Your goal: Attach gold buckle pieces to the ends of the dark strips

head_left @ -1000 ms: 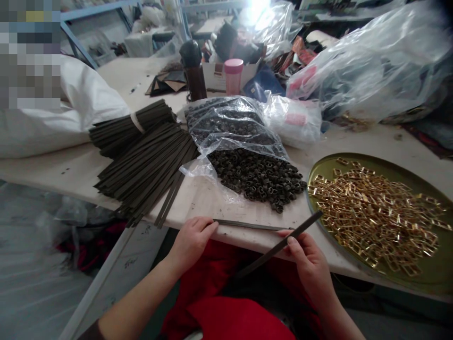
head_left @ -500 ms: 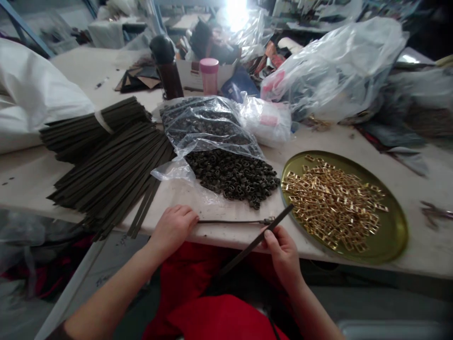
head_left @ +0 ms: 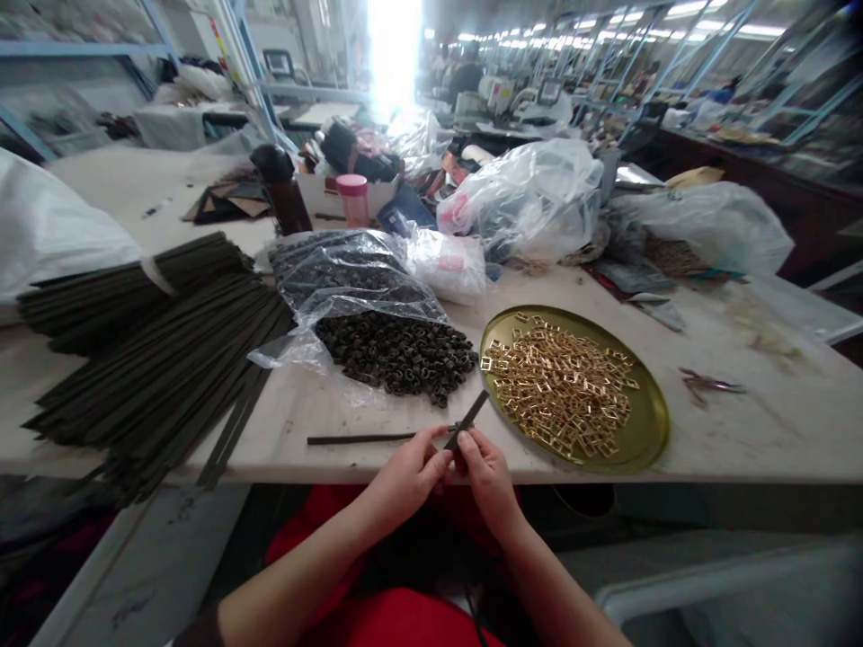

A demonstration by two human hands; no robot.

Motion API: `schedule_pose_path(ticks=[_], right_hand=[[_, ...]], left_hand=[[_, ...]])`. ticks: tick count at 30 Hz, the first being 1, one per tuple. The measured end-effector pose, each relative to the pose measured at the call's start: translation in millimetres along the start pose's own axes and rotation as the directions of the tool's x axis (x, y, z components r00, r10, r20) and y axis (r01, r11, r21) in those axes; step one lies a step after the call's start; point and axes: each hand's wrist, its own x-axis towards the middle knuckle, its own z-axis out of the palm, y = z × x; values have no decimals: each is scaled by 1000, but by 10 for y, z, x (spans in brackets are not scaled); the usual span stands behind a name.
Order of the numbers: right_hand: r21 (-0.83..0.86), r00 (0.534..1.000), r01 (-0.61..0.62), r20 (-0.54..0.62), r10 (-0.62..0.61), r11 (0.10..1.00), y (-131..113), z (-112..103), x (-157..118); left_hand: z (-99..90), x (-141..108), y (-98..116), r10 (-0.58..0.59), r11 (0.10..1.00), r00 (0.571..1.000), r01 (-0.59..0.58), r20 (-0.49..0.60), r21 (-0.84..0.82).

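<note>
A narrow dark strap (head_left: 470, 413) slants up between my two hands at the table's front edge. My right hand (head_left: 486, 476) pinches it between thumb and fingers. From the other side my left hand (head_left: 408, 472) closes its thumb and fingers on the same strap; its lower part is hidden by the hands. A second dark strap (head_left: 360, 438) lies flat along the table, its right end passing behind my left fingers. Past my hands lies a heap of small dark loops (head_left: 404, 355), spilling from a clear plastic bag (head_left: 357, 270). Gold buckles (head_left: 563, 386) are piled on a round tray (head_left: 651, 431) at right.
Bundled dark strips (head_left: 155, 359) lie on the left, some reaching over the table edge. Pliers (head_left: 711, 382) rest right of the tray. Farther back stand a dark bottle (head_left: 281, 193), a pink-lidded jar (head_left: 352, 202) and bulky plastic bags (head_left: 532, 198).
My left hand has left the far end of the lying strap and moved right, meeting my right hand at the slanted strap. The camera view has tilted up and turned right.
</note>
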Motion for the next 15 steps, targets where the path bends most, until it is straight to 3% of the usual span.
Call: schedule_pose_path(ticks=[4, 6, 10, 15], right_hand=[[184, 997, -45, -46, 54, 982, -91, -100, -3], [261, 995, -75, -48, 90, 962, -141, -121, -4], [247, 985, -145, 123, 117, 958, -205, -18, -56], [139, 959, -118, 272, 77, 983, -162, 145, -113]], left_hand=[[-173, -63, 138, 45, 993, 999, -46, 10, 111], [-268, -154, 190, -28, 990, 999, 22, 44, 139], [-239, -278, 159, -146, 984, 980, 158, 134, -81], [-159, -329, 49, -149, 973, 983, 165, 104, -164]])
